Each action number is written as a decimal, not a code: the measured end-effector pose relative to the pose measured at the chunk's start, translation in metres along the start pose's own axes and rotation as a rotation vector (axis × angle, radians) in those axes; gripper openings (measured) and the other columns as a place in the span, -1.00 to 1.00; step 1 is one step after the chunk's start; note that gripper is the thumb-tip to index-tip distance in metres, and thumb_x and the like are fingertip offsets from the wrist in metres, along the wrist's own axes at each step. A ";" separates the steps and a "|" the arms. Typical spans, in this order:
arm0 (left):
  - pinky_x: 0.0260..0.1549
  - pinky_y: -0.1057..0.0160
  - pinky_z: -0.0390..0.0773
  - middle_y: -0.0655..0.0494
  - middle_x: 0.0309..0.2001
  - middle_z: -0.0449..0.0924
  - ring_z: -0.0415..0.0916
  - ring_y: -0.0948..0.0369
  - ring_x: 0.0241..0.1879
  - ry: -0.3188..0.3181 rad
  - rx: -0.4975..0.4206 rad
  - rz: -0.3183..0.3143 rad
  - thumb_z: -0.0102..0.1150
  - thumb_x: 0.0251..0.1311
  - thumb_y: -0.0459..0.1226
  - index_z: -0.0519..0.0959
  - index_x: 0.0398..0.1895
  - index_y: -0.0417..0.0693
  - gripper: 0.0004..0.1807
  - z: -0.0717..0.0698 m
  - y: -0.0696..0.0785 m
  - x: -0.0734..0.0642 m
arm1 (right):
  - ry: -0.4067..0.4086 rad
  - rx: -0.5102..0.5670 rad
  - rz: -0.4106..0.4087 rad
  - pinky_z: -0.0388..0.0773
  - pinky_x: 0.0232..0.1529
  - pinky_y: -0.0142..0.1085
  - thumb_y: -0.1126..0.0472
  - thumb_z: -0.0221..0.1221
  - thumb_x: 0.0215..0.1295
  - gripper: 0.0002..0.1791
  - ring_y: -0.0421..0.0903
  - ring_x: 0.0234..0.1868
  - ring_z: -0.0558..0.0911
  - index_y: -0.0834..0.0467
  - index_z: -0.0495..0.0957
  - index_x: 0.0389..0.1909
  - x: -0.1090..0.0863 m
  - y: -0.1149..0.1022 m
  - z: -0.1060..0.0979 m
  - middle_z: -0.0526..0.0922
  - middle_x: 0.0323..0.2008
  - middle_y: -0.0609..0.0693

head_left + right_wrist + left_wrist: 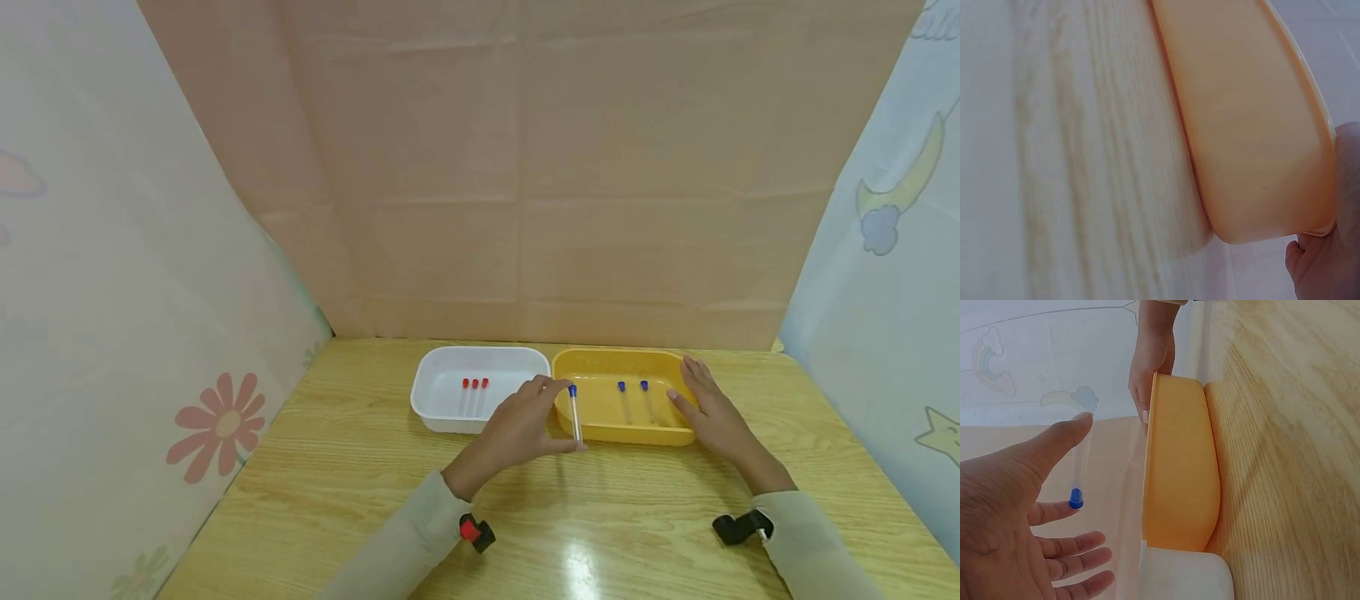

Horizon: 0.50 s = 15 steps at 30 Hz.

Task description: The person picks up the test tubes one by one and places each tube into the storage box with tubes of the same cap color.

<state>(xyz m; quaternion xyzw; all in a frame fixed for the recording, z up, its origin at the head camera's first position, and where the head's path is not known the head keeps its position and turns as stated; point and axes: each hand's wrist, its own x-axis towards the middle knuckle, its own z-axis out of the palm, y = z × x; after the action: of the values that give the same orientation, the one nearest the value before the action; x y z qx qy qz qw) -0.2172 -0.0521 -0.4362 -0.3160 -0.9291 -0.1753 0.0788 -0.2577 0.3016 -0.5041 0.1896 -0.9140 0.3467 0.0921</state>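
Observation:
My left hand (517,425) pinches a clear test tube (576,417) with a blue cap end to end, the thumb at its bottom and the index finger at the cap. In the left wrist view the other fingers of the left hand (1029,500) are spread off the tube. The held tube is over the near left edge of a yellow tray (637,435). My right hand (716,417) holds that tray's right rim, thumb over the edge and fingers along the outside. Two blue-capped tubes (626,402) lie inside the yellow tray.
A white tray (480,425) stands left of the yellow one, close beside it, with three red-capped tubes (475,396) in it. Both trays are on a wooden table (360,467) near the brown backdrop (517,208). Patterned cloth walls (135,292) flank the table.

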 end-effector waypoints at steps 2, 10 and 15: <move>-0.18 0.31 0.54 0.04 0.26 0.46 0.47 0.18 0.02 0.001 0.006 -0.006 0.43 0.02 0.27 0.35 0.47 0.04 -0.01 0.000 -0.001 0.001 | -0.002 0.002 -0.001 -0.40 0.45 0.31 0.06 -0.08 0.64 -0.22 0.27 0.58 -0.39 0.50 -0.17 0.53 0.000 0.000 0.000 -0.27 0.59 0.35; -0.11 0.29 0.54 0.05 0.23 0.48 0.45 0.21 -0.02 -0.012 0.006 -0.016 0.39 0.03 0.31 0.36 0.46 -0.01 0.00 0.004 -0.007 0.007 | -0.011 0.006 0.002 -0.39 0.43 0.33 0.06 -0.07 0.64 -0.21 0.25 0.59 -0.40 0.45 -0.19 0.55 0.000 0.003 0.001 -0.29 0.60 0.31; -0.04 0.23 0.56 0.03 0.25 0.47 0.46 0.16 0.07 -0.025 0.006 -0.022 0.39 0.06 0.28 0.33 0.48 -0.02 -0.01 0.003 -0.007 0.012 | -0.009 0.004 0.006 -0.38 0.43 0.35 0.06 -0.07 0.64 -0.21 0.23 0.59 -0.41 0.44 -0.20 0.55 0.000 0.002 0.002 -0.30 0.60 0.29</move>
<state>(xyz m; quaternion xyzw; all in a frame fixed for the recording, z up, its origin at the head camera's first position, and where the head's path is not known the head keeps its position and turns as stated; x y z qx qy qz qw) -0.2315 -0.0498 -0.4377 -0.3077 -0.9340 -0.1692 0.0662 -0.2586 0.3020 -0.5065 0.1885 -0.9142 0.3481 0.0865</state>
